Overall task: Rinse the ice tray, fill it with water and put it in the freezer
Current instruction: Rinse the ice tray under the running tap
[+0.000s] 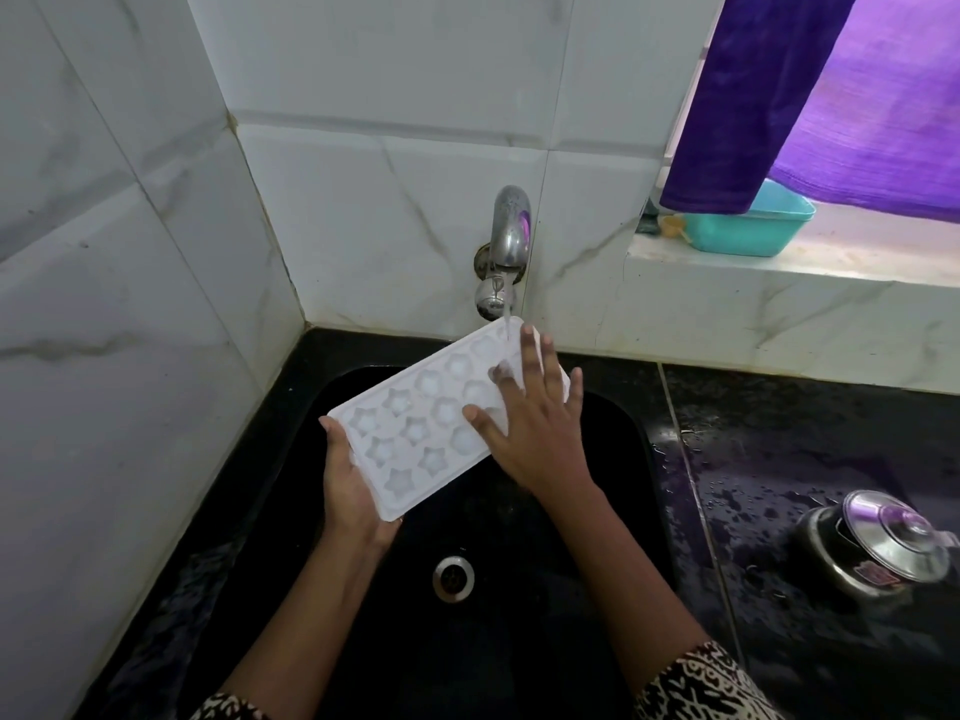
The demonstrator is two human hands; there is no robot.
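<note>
two hands (355,493) (532,426) on the ice tray (415,433); pot's (826,545) red label (875,574) illegible

1. Legible text, brands, numbers or signs: none can be read.
2. Steel pot (831,556) at the right of the tabletop (779,433): a small red label (875,575) on its side; its lettering is too blurred and small to make out.

The ice tray (415,431) is over the sink (613,433), far end under the tap (511,226). The left hand (353,491) grips its near end and the right hand (535,423) lies flat on top. On the counter (831,433) to the right stands what may be a lidded cooker (878,548).
</note>
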